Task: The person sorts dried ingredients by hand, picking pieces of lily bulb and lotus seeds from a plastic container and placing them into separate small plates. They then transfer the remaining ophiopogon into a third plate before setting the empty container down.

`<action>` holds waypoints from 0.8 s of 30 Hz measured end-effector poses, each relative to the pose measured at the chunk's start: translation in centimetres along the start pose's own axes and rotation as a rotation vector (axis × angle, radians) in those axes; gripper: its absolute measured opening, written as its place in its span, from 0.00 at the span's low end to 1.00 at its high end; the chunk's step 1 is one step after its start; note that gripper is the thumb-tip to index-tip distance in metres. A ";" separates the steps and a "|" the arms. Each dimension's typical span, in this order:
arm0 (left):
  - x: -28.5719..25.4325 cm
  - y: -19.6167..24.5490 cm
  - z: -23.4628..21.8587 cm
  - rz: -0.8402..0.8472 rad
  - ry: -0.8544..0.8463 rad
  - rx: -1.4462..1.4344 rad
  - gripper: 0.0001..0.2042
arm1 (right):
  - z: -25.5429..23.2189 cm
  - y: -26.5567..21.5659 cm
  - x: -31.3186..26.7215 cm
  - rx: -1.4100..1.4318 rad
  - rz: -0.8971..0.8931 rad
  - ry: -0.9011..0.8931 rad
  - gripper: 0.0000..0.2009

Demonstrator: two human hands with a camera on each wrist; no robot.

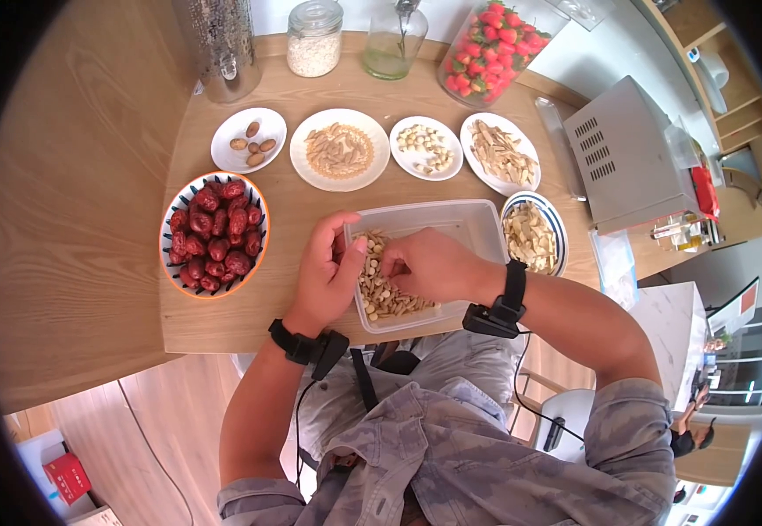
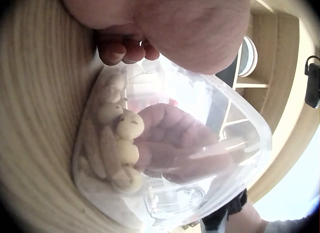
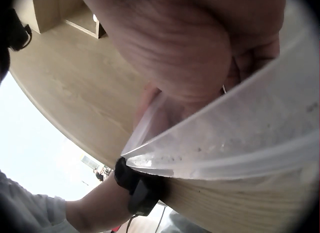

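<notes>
A clear plastic box [image 1: 477, 219] stands at the table's front edge, holding pale slender pieces [image 1: 390, 302] and round cream seeds [image 2: 131, 125] like lotus seeds. My left hand [image 1: 328, 276] grips its left rim, thumb over the inside. Inside the box is my right hand [image 1: 438, 266], its fingers curled down at the seeds. Through the clear wall, the left wrist view shows those fingers right beside the round seeds; I cannot tell whether they hold any. The right wrist view has the right palm [image 3: 185, 57] over the box rim, with the fingertips mostly hidden.
A bowl of red dates [image 1: 215, 237] sits left of the box. Behind stand plates of brown nuts [image 1: 254, 145], pale sticks [image 1: 339, 151], round seeds [image 1: 425, 147] and beige slices [image 1: 502, 153]. A bowl of pale chips [image 1: 530, 238] adjoins the box's right side. Further back are jars and strawberries [image 1: 497, 48].
</notes>
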State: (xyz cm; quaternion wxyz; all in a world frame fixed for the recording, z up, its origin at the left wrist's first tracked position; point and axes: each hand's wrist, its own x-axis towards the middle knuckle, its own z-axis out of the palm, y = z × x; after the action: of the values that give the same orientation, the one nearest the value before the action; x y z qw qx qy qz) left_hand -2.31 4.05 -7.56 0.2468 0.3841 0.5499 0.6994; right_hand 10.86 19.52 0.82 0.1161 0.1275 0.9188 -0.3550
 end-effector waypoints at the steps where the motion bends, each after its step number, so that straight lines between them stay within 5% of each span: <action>1: 0.0 0.1 0.0 -0.003 0.000 0.003 0.16 | 0.0 0.1 0.0 -0.003 -0.012 -0.005 0.06; 5: -0.1 -0.1 -0.1 -0.002 -0.005 0.003 0.16 | 0.2 0.7 0.0 -0.007 -0.071 0.031 0.08; 11: 0.0 0.2 0.2 0.003 0.006 -0.020 0.16 | -1.5 0.0 -0.7 0.160 0.131 -0.005 0.08; 20: 0.0 0.0 0.0 0.015 0.008 0.041 0.15 | -4.1 2.3 -4.1 0.627 0.155 0.091 0.09; 24: 0.0 0.0 0.1 0.015 0.001 0.034 0.15 | -5.7 1.5 -4.2 0.611 0.234 0.130 0.08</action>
State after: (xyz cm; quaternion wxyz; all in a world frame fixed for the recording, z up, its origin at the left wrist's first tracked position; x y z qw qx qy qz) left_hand -2.24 4.16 -7.58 0.2348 0.3917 0.5589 0.6921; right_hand 14.63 23.84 5.21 0.0538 0.2836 0.7544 -0.5895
